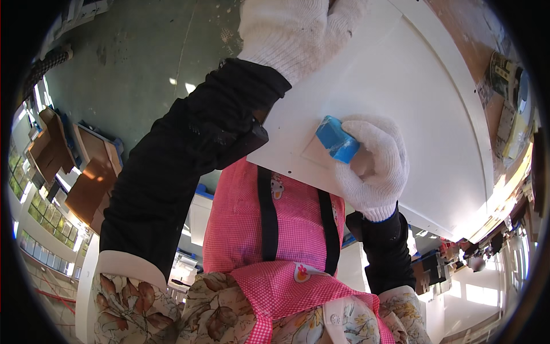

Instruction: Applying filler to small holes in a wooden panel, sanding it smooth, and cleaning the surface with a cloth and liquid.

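Observation:
A large white panel (401, 86) with a raised border strip and small dark holes along its edges lies before me. My right hand (375, 163), in a white knitted glove, has its fingers closed round a blue sanding block (338, 139) smudged with white dust. The block is over the panel's near part, close to a faint rectangular outline. At the top of the view, my left hand (295, 34), gloved the same way, lies over the panel's left edge. Its thumb side shows, but the fingertips run out of the picture, so its grip is hidden.
Greenish-grey floor (143, 63) spreads to the left. Brown boards or cartons (94, 183) stand at the far left, near windows. On the right, beyond the panel, lie a can-like container (505, 77) and assorted items. My pink checked apron (235, 223) is close to the panel's near edge.

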Action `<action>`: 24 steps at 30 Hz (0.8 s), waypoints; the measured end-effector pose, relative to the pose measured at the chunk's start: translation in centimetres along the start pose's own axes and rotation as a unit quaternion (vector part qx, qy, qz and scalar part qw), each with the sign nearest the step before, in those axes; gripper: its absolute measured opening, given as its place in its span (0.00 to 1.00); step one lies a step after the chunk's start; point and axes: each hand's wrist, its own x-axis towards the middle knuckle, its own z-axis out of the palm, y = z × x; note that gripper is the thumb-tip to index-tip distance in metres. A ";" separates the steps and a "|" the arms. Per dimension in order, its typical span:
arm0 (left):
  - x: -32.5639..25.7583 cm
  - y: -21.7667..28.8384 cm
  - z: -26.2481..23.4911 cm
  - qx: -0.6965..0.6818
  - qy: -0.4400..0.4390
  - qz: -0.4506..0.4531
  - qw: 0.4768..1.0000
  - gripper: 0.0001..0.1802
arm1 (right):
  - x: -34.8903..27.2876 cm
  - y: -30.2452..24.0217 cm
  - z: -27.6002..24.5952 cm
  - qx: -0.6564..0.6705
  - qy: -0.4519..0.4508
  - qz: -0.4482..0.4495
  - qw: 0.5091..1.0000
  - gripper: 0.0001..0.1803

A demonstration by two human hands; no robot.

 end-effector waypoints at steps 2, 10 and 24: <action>0.0 0.1 0.0 -0.001 -0.019 -0.015 1.000 0.24 | -0.1 -0.4 0.0 -0.048 -0.046 0.015 0.998 0.21; -0.1 -1.0 0.9 -0.038 0.026 0.017 0.999 0.21 | 3.2 2.9 -1.5 0.180 0.265 0.170 0.932 0.22; 10.0 2.9 4.8 0.107 -0.219 0.235 0.941 0.35 | 1.7 6.0 -6.0 0.159 0.376 0.166 0.898 0.21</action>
